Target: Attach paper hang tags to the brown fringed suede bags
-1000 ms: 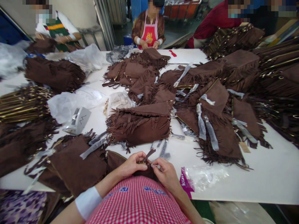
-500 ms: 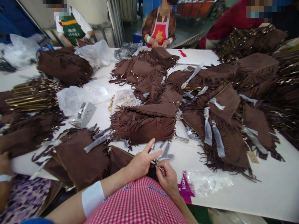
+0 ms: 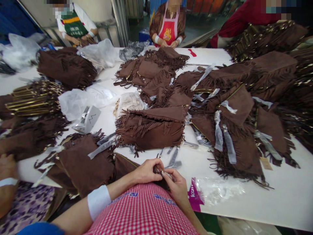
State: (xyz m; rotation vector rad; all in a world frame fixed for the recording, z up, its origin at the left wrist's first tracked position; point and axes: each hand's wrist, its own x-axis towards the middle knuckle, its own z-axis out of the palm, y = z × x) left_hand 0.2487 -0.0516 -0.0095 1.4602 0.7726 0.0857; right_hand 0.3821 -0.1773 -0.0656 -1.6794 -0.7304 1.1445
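Basically, we see both forearms angled inward, hands meeting at the red-and-white checked cloth apron [image 3: 141, 209]. Left hand [image 3: 148, 171], curled narrow, grips dark brown strap [image 3: 155, 169]; right hand [image 3: 176, 183] pinches small shiny metal fitting [image 3: 162, 172]. Brown gold-zipped suede bag [image 3: 124, 167] lies beside left wrist, bench [image 3: 276, 204] edge.

Best gap you've got is off to the right: past your right hand [image 3: 175, 184] there's bare white tabletop [image 3: 276, 202], just a crinkly clear plastic bag [image 3: 221, 192] sitting in the near part. Straight ahead it's tight, plastic-wrapped pieces [image 3: 173, 158] then a fringed brown bundle [image 3: 156, 133] in your way. Left's worse tbh, a brown bag [image 3: 85, 163] beside your forearm and somebody else's hand [image 3: 7, 167] at the edge
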